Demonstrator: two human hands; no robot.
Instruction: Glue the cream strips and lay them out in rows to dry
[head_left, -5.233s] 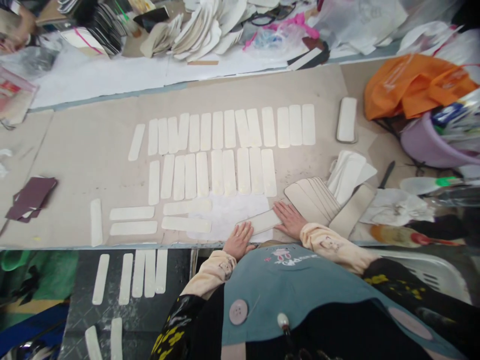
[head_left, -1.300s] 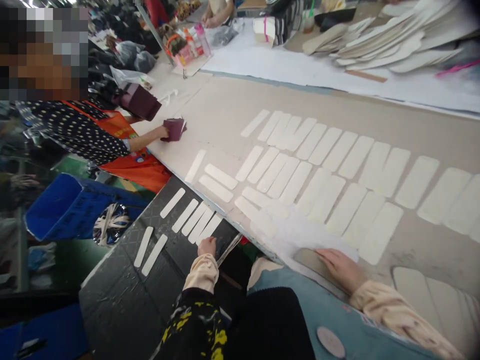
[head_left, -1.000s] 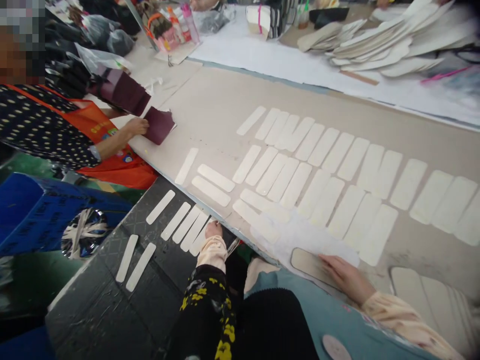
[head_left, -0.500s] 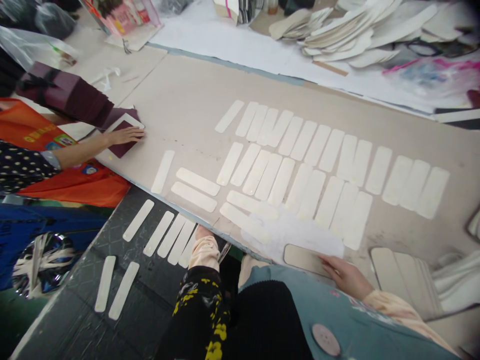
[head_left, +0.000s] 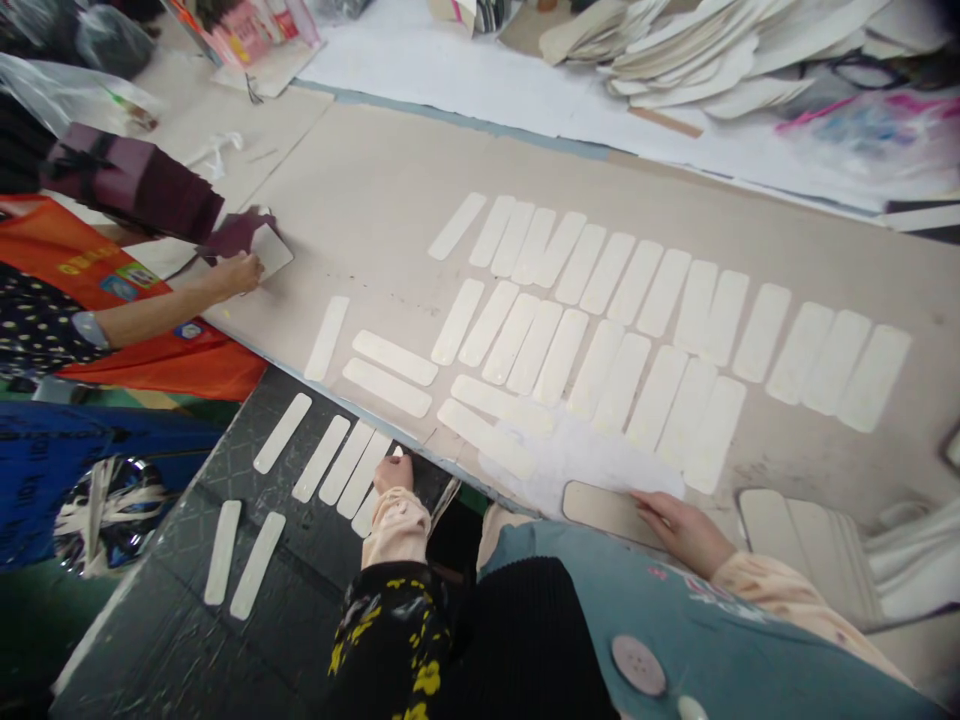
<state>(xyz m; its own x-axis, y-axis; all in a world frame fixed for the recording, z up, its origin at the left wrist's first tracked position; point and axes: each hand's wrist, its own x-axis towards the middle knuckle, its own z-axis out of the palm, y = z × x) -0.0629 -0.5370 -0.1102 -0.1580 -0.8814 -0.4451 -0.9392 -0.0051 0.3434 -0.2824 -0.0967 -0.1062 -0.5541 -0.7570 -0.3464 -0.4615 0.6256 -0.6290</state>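
My left hand [head_left: 394,474] is at the black lower surface, its fingers curled and closed on a white strip [head_left: 365,515] with rounded ends. A bit of that strip shows above the fingers, and the hand hides its middle. Other white strips [head_left: 346,462] lie just left of it. On the pale table, my right hand [head_left: 686,532] has its fingers pressed together on the right end of a beige, dark-edged strip [head_left: 604,508]. This strip lies at the near edge, beside a white smeared patch [head_left: 570,462].
Two long rows of white strips [head_left: 566,345] cover the middle of the pale table [head_left: 375,180]. Stacked beige pieces [head_left: 802,550] lie at right. On the left, another person's hand [head_left: 238,275] handles a dark maroon piece [head_left: 234,235] beside a maroon stack [head_left: 135,185].
My left hand, partly hidden by the table edge before, now shows fully, with a strip in its fingers. My right hand stays at the beige strip. The other person's hand has folded up a pale-backed corner.
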